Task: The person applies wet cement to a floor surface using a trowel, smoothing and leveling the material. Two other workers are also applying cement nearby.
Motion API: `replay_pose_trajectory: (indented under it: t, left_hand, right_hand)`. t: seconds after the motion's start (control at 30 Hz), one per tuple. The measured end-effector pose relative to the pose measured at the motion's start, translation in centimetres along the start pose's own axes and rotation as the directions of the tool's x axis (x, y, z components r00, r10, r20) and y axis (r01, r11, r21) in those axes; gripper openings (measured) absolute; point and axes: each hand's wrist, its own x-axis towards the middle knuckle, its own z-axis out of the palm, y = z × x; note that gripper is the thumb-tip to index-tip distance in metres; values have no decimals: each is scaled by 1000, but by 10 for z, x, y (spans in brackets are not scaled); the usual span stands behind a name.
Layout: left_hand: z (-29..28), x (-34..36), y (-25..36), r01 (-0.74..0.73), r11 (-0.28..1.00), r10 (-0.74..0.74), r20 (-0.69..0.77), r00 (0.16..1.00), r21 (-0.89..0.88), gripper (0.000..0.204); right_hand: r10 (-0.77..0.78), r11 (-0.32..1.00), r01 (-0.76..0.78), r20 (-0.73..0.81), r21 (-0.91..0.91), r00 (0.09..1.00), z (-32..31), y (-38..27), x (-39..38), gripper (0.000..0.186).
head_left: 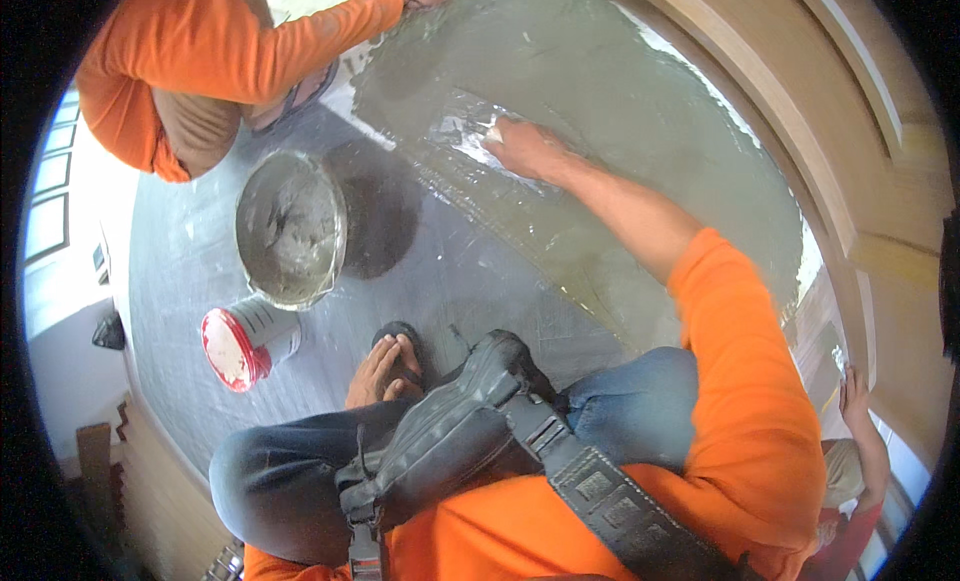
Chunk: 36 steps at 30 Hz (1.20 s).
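Note:
My right hand [525, 146] grips a metal trowel [465, 131] lying on wet grey coating [650, 151] spread over the upper floor. My left hand [390, 371] rests lower down, fingers laid loosely over a dark object [420, 346] beside my bent legs in jeans; I cannot tell what it is. Left of centre stands a bucket [285, 231] with grey mix inside, and just below it a smaller white tub [275, 331] with a red, residue-covered top.
A co-worker in orange [230, 56] crouches at the upper left, a hand near the coating's edge. Another person's arm [865, 451] reaches up at the lower right by wooden panelling [860, 151]. Bare grey flooring [470, 271] borders the coating; a dark bundle [108, 331] lies far left.

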Motion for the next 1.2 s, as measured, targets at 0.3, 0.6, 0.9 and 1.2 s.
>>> replay_pose_trajectory:
  t: [0.3,0.6,0.9,1.2]
  left_hand:
    - [-3,15,-4,-30,995,20,103,994,95,63]
    - [-16,15,-7,-38,993,24,118,993,112,58]
    - [-121,39,-2,-110,982,35,427,904,152,52]
    - [-188,58,51,-165,929,36,365,930,330,46]
  right_hand:
    - [307,952,-279,-323,130,896,-69,157,38,55]
    - [250,967,-227,-289,112,924,-51,133,-115,52]
    - [201,978,-197,-57,66,978,-9,109,-172,47]
    - [345,933,-360,-270,-6,899,-118,197,-88,58]
